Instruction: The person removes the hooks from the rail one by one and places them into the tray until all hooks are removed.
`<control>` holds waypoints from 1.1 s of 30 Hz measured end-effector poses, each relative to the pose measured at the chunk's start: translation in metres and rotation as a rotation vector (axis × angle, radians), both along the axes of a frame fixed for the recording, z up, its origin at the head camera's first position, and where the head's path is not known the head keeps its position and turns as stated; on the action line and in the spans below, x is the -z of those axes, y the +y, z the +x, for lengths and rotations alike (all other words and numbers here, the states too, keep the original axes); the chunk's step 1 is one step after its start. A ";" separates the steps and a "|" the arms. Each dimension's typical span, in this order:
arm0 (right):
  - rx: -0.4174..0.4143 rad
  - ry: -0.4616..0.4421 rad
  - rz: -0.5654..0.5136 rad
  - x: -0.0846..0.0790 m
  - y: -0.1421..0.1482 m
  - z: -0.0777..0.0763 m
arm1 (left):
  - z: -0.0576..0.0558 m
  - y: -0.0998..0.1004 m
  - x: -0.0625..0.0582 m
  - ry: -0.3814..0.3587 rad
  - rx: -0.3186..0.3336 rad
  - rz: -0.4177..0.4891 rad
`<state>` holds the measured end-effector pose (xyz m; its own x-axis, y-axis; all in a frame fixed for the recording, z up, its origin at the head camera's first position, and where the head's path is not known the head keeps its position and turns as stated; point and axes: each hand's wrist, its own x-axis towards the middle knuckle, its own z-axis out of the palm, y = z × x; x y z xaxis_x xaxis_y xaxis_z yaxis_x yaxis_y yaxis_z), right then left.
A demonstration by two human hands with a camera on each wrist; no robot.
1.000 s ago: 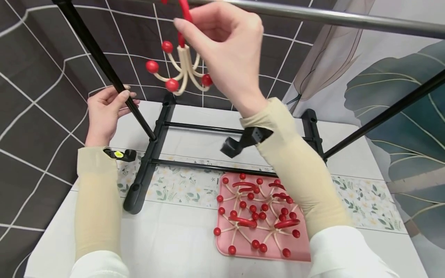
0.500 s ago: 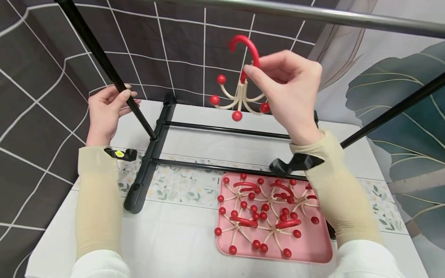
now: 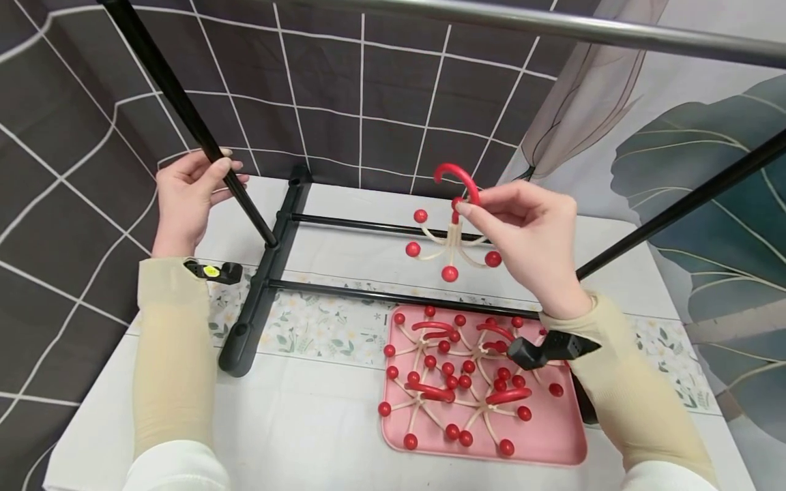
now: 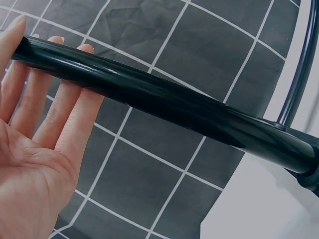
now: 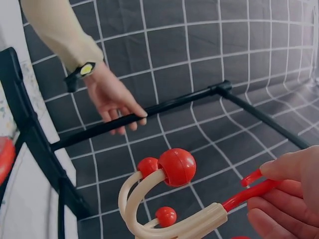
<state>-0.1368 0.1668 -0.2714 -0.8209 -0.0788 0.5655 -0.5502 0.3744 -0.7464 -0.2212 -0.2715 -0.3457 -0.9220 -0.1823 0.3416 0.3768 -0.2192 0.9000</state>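
My right hand (image 3: 528, 235) pinches the red hook of a multi-arm hanger (image 3: 453, 235) between thumb and fingers. Its cream arms curve outward below the hook and end in red balls. The hanger hangs upright over the lower bars of a black stand; in the right wrist view its cream stem (image 5: 199, 221) slants away from the fingers. My left hand (image 3: 187, 198) holds the left black pole (image 3: 172, 88), thumb on one side. In the left wrist view, the fingers lie nearly straight behind the pole (image 4: 149, 94).
On the white table, a pink tray (image 3: 552, 443) carries several similar hangers (image 3: 510, 395). The stand has a silver top rail (image 3: 552, 27), a right pole (image 3: 675, 204), a front lower bar (image 3: 368, 294) and a left foot (image 3: 239, 341). A dark gridded backdrop (image 3: 393, 88) rises behind.
My right hand has come down from near the top rail and to the right, bringing the hanger with it. More of the tray's right side shows. My left hand stays on the pole.
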 end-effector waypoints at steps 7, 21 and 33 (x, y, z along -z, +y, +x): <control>0.048 -0.075 0.031 0.011 0.024 0.014 | 0.001 -0.001 -0.001 -0.005 0.001 -0.003; 0.120 -0.111 0.074 0.017 0.065 0.034 | 0.000 0.002 -0.001 -0.006 0.000 -0.005; 0.233 -0.242 0.036 0.018 0.103 0.056 | 0.000 0.001 0.000 -0.004 -0.008 -0.008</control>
<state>-0.0809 0.2702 -0.2893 -0.9294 0.1108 0.3520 -0.2547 0.4978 -0.8290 -0.2216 -0.2707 -0.3460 -0.9220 -0.1866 0.3392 0.3747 -0.2095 0.9032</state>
